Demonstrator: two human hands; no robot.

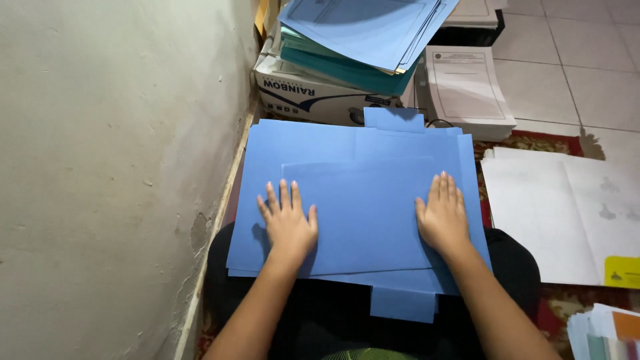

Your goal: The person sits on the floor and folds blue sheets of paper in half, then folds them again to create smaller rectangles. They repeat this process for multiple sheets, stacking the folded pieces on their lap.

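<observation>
A stack of blue paper folders (360, 200) lies across my lap, spread open and flat. My left hand (288, 223) rests palm down on the left side of the top sheet, fingers slightly spread. My right hand (442, 215) presses flat on the right side, fingers together. Neither hand grips anything. Small blue tabs stick out of the stack at the far edge (393, 119) and the near edge (402, 305).
A plaster wall (113, 167) runs close on the left. Ahead stands a white cardboard box (307, 93) topped with blue and teal folders (360, 33). White paper stacks (467, 87) and large white sheets (567, 213) lie on the floor to the right.
</observation>
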